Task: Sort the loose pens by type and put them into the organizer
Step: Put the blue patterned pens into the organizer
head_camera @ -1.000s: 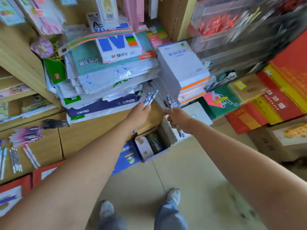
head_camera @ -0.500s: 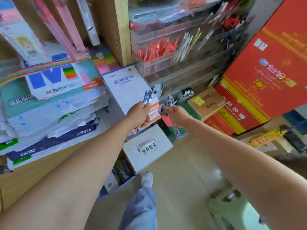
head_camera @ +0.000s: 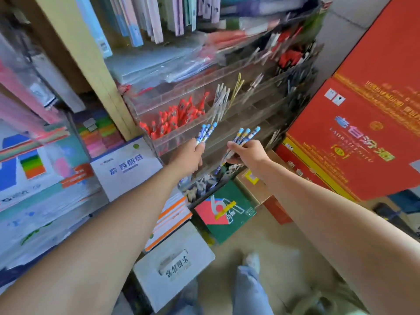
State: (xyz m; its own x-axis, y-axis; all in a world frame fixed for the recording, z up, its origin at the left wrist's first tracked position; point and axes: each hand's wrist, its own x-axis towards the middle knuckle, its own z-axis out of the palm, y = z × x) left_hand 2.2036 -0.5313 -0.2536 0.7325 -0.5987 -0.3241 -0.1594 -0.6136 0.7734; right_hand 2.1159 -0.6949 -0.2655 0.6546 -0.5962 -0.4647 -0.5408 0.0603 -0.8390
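Observation:
My left hand (head_camera: 189, 156) grips a small bunch of blue-capped patterned pens (head_camera: 207, 132), tips pointing up and right. A second bunch of the same blue-capped pens (head_camera: 244, 137) is held in my right hand (head_camera: 246, 155), just to the right. Both hands hover in front of a tiered clear acrylic organizer (head_camera: 163, 142). One compartment holds many red pens (head_camera: 175, 117); others to the right hold white, yellow and dark pens. A lower compartment (head_camera: 205, 181) below my hands holds black-and-white patterned pens.
A wooden shelf post (head_camera: 91, 71) stands left of the organizer, with stacked paper packs (head_camera: 45, 185) and a white notebook stack (head_camera: 127, 167) beside it. Large red cartons (head_camera: 363, 133) rise on the right. A green box (head_camera: 225, 210) and a white box (head_camera: 175, 264) sit on the floor by my feet.
The view has swung right from the paper stacks to the organizer. Both hands, still holding their pens, have moved up in front of its compartments.

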